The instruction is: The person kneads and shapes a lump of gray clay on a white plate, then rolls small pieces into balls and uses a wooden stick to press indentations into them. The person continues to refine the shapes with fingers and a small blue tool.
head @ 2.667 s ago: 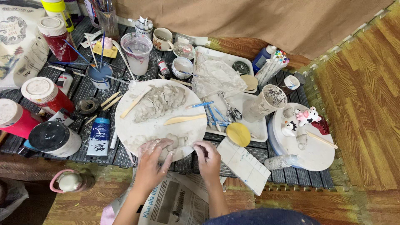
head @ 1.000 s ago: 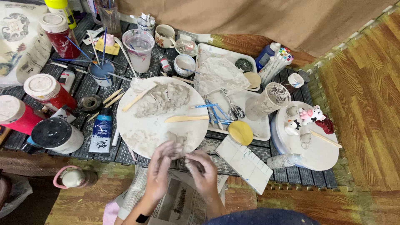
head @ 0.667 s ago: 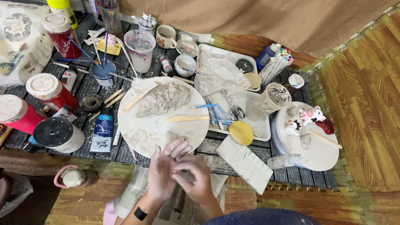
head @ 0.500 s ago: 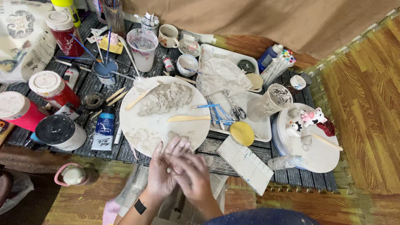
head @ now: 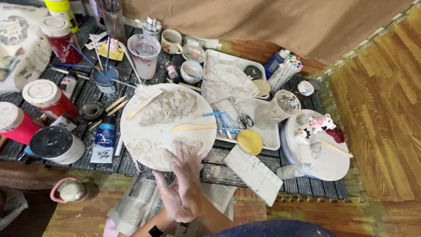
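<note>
**Palms pressed together at the edge of the clay board**

Low slatted dark table [head: 184, 173] on a wooden floor, brown cloth hanging behind, newspaper [head: 131, 206] spread under us at the near edge. We are looking down on a crowded craft spread.

We are holding our right hand [head: 189, 182] flat over our left hand [head: 169, 199], palm to palm, fingers stretched toward the table; both are smeared with grey clay. Whether a lump is sitting between the palms we cannot tell, since nothing is showing at the edges.

The fingertips are hanging just over the near rim of the round white board [head: 149, 140]. On it a flattened slab of grey clay [head: 169, 107] is lying toward the far side, a wooden modelling stick [head: 193, 127] to its right, another stick [head: 139, 106] at its left edge.

Nearby: blue paint tube [head: 103, 139] left of the board, yellow round sponge [head: 249, 141] to the right, red jars [head: 48, 96] at far left, a small pink-and-white figurine [head: 321, 123] on a second white board [head: 324, 162].

Our reading: we are rolling or rubbing clay between the palms. The next move probably calls for parting the hands over the board, gently.
</note>
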